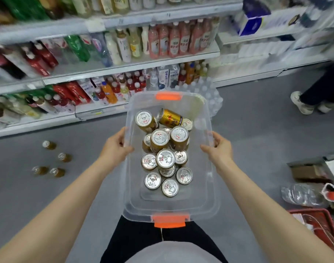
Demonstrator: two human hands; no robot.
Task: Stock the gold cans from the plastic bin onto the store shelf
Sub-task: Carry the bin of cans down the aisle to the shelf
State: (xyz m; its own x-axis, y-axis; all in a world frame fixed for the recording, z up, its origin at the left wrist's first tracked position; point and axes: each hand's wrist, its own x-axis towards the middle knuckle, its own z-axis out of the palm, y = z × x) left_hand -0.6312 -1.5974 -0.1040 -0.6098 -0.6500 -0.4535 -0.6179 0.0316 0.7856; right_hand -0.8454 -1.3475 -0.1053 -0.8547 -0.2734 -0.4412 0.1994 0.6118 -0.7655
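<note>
Clear plastic bin (207,186) is held by both side rims, in front of the store shelf (113,70). Left grip (117,147) clamps the bin's left rim, thumb over the edge. Right grip (219,147) does the same on the right rim. Fingers outside the walls are mostly hidden.

Gold cans (165,158) are all inside the bin, bunched from the middle to the far half. Most stand upright with silver tops up, and some sit on others, so the lower ones are covered and the count is unclear. One tipped can (170,116) lies on its side near the bin's far end, label unreadable.

- Left of the bin: four loose containers (64,157) on the floor, too blurred to tell the type.
- Behind the bin's far right corner: wrapped bottle pack (206,90), partly hidden.
- Right of the bin: shoes (302,103) and red basket (318,224), both cut off by the frame.

Shelf stock is motion-blurred.
</note>
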